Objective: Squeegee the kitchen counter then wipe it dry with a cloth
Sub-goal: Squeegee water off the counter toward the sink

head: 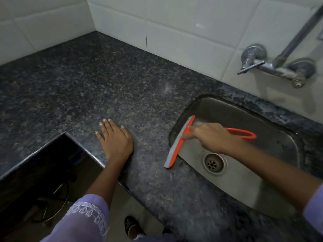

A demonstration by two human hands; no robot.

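An orange squeegee (176,145) with a grey rubber blade lies along the left rim of the steel sink (244,186). Its looped orange handle sticks out over the basin to the right. My right hand (211,137) grips the squeegee just behind the blade, fingers pressed on the head. My left hand (115,140) rests flat, fingers spread, on the dark speckled granite counter (104,84) near its front edge. No cloth is in view.
White tiled walls back the L-shaped counter. A wall-mounted metal tap (272,67) sits above the sink at the right. The sink drain (214,163) is near the blade's lower end. Below the counter's inner corner is a dark open space with wire items.
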